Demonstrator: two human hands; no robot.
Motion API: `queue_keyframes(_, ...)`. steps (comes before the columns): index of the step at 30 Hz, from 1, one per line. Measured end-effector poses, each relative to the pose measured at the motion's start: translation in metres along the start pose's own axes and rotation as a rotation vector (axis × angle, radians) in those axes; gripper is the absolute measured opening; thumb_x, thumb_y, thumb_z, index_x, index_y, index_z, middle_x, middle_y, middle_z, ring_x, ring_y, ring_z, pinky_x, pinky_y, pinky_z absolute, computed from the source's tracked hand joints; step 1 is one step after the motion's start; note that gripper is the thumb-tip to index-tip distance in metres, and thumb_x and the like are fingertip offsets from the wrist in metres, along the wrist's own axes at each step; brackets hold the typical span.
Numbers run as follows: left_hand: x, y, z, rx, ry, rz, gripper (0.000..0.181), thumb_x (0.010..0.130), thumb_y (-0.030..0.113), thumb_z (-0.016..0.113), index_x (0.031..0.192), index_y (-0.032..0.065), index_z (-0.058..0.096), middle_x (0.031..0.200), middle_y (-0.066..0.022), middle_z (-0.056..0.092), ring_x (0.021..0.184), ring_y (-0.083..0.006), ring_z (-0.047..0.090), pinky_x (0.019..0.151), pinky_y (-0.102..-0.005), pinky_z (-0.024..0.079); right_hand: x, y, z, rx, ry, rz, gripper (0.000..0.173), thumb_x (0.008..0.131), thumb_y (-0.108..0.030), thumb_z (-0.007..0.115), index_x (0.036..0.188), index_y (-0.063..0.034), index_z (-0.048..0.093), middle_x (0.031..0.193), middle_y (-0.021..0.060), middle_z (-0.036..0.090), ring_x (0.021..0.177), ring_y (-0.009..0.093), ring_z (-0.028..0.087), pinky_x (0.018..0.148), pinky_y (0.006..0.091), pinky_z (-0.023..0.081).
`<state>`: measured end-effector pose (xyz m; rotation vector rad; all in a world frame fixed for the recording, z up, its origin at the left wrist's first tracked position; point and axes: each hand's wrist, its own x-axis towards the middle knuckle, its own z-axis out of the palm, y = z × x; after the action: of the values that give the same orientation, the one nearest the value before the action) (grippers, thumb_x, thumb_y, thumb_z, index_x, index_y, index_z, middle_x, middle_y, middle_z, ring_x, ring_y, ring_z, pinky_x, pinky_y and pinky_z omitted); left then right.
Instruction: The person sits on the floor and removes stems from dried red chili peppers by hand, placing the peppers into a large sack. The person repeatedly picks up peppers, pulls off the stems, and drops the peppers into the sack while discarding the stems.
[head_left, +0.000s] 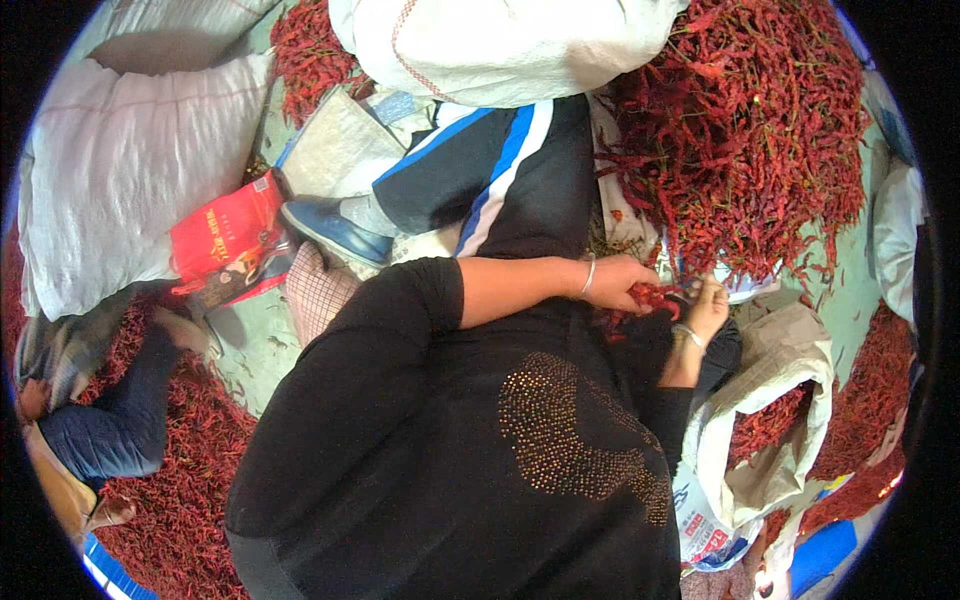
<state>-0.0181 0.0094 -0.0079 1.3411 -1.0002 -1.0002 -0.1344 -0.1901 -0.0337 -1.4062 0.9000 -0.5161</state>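
My left hand, with a thin bracelet at the wrist, reaches across my lap and holds a small bunch of dried red chili peppers. Close to its right is my right hand, also with a bracelet. Its fingers are curled near the lower edge of a large heap of dried chili peppers; whether something thin is pinched in them is unclear. Beside my right arm stands an open woven sack with its rim rolled back and chili peppers inside.
A full white woven sack lies ahead of my legs, another at the left. Near my blue shoe is a red printed bag. Another person's leg rests by more chili peppers at lower left.
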Motion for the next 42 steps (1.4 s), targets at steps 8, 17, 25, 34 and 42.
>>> queue_keyframes(8, 0.013, 0.038, -0.050, -0.869, 0.350, -0.306, 0.027, 0.076, 0.013, 0.066, 0.100, 0.0016, 0.063, 0.088, -0.0063, 0.065, 0.079, -0.0161, 0.061, 0.075, -0.0309, 0.049, -0.045, -0.028, -0.014, -0.614, -0.477, -0.010, 0.010, 0.085, -0.010, 0.058, 0.090, -0.0025, 0.062, 0.086, 0.0079, 0.062, 0.073, 0.016, 0.062, 0.067, 0.0293, 0.052)
queue_keyframes(17, -0.003, 0.026, -0.080, -1.029, 0.631, -0.264, 0.022, 0.081, 0.006, 0.062, 0.103, 0.0023, 0.058, 0.099, -0.0079, 0.063, 0.085, -0.0155, 0.061, 0.075, -0.0286, 0.051, -0.040, -0.023, 0.009, -0.788, -0.299, -0.117, 0.015, 0.079, -0.017, 0.062, 0.088, -0.0043, 0.061, 0.086, 0.0135, 0.060, 0.074, 0.031, 0.060, 0.067, 0.0380, 0.047)
queue_keyframes(25, 0.002, 0.015, -0.075, -0.948, 0.494, -0.413, 0.015, 0.082, 0.012, 0.065, 0.094, 0.0049, 0.060, 0.083, -0.0033, 0.063, 0.073, -0.0124, 0.060, 0.069, -0.0258, 0.049, 0.001, 0.015, 0.065, -1.170, -0.187, -0.418, 0.022, 0.073, -0.022, 0.069, 0.083, -0.0051, 0.057, 0.083, 0.0167, 0.056, 0.075, 0.033, 0.059, 0.064, 0.0396, 0.047)
queue_keyframes(34, 0.003, 0.015, -0.059, -0.791, 0.408, -0.546, 0.018, 0.085, 0.023, 0.063, 0.088, 0.0046, 0.061, 0.077, -0.0015, 0.062, 0.070, -0.0103, 0.058, 0.065, -0.0237, 0.046, -0.008, -0.009, 0.020, -0.122, -0.226, 0.032, 0.007, 0.081, 0.000, 0.062, 0.087, -0.0016, 0.059, 0.081, 0.0009, 0.063, 0.071, 0.007, 0.057, 0.065, 0.0214, 0.047)
queue_keyframes(42, -0.009, 0.031, -0.007, -0.620, 0.082, -0.600, 0.028, 0.079, 0.016, 0.068, 0.103, 0.0022, 0.062, 0.093, -0.0031, 0.065, 0.080, -0.0102, 0.059, 0.075, -0.0246, 0.047, -0.073, -0.033, 0.040, 0.076, -0.359, 0.150, 0.009, 0.083, -0.001, 0.062, 0.090, -0.0043, 0.060, 0.083, -0.0008, 0.061, 0.069, 0.005, 0.055, 0.061, 0.0177, 0.044)
